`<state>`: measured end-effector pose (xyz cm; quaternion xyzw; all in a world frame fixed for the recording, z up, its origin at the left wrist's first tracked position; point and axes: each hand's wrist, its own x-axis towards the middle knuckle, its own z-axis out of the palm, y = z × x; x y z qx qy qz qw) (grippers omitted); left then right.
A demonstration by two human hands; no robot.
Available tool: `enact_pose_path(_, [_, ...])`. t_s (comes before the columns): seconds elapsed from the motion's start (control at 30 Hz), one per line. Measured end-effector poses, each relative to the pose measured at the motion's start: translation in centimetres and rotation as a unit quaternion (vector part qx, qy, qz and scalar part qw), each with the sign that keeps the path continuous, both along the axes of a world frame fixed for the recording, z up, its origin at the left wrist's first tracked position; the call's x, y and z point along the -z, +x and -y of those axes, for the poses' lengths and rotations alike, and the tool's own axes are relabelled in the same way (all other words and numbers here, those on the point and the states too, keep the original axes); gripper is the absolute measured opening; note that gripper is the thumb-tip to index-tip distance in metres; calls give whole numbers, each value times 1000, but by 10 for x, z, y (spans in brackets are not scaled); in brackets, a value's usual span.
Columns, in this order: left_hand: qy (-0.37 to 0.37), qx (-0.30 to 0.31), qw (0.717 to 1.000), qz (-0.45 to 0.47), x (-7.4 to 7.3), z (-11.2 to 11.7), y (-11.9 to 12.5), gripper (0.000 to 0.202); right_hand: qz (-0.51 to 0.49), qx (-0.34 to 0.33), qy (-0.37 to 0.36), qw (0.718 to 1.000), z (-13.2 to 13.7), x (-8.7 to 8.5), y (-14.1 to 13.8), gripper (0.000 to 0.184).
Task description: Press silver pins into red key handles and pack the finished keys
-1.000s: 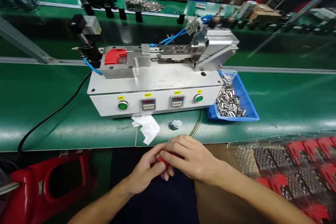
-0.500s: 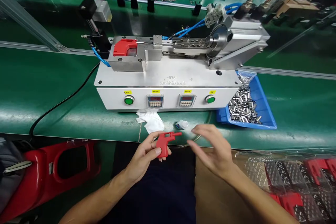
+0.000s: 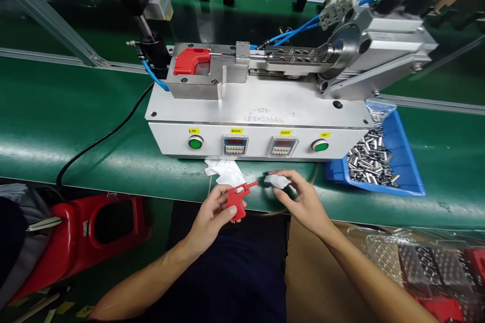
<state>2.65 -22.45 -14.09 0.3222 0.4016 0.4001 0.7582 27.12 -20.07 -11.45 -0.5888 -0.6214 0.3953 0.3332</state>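
My left hand [image 3: 215, 217] grips a red pistol-shaped plastic part [image 3: 237, 205] by its handle, with a thin red rod pointing up and to the right. A pale piece shows in its upper side. To the right, my right hand [image 3: 301, 199] has thumb and fingers around a small white plastic bottle [image 3: 278, 181] lying tilted at the bench's front edge. Behind my left hand lies a crumpled white tissue [image 3: 227, 170]. Another red part [image 3: 185, 62] sits in the metal fixture of the machine [image 3: 261, 106], a metal rod meeting its front end.
A blue bin [image 3: 409, 161] of metal cylinders stands right of the machine, which has two green buttons. Clear trays [image 3: 382, 257] with red parts lie at lower right. A red stool [image 3: 64, 242] is at left. A black cable [image 3: 102, 133] crosses the green bench [image 3: 38, 116].
My right hand has moved from open above the bench to closing around the white bottle. The left hand keeps its hold on the red part. The whole view has shifted slightly.
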Motion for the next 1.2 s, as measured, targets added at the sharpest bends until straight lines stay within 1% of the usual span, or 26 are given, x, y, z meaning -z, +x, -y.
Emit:
enact_pose_path(0.07, [5, -9, 1000, -3, 0, -2, -1, 37, -35, 5, -8, 999, 0, -4, 1, 18])
enact_pose_path(0.17, [15, -17, 1000, -3, 0, -4, -2, 37, -78, 2, -12, 997, 2, -9, 1, 24])
enact_pose_path(0.27, [22, -23, 1000, 0, 0, -6, -1, 36, -101, -9, -29, 994, 3, -14, 1, 31])
enact_pose_path(0.4, [22, -35, 999, -2, -1, -6, -1, 35, -124, -31, -40, 991, 4, -16, 1, 31])
enact_pose_path(0.57, [21, -30, 999, -19, 0, -5, -3, 35, -89, -40, -27, 995, 3, -14, 0, 35])
enact_pose_path(0.67, [19, -35, 999, -25, 3, -6, -3, 37, -80, -33, -42, 995, 1, -14, -1, 38])
enact_pose_path(0.8, [18, -27, 999, -24, 7, -9, -2, 38, -72, -28, -60, 995, 0, -14, -4, 42])
enact_pose_path(1.2, [18, -40, 999, -16, 10, -13, -1, 38, -44, -19, -73, 996, 0, -10, -5, 44])
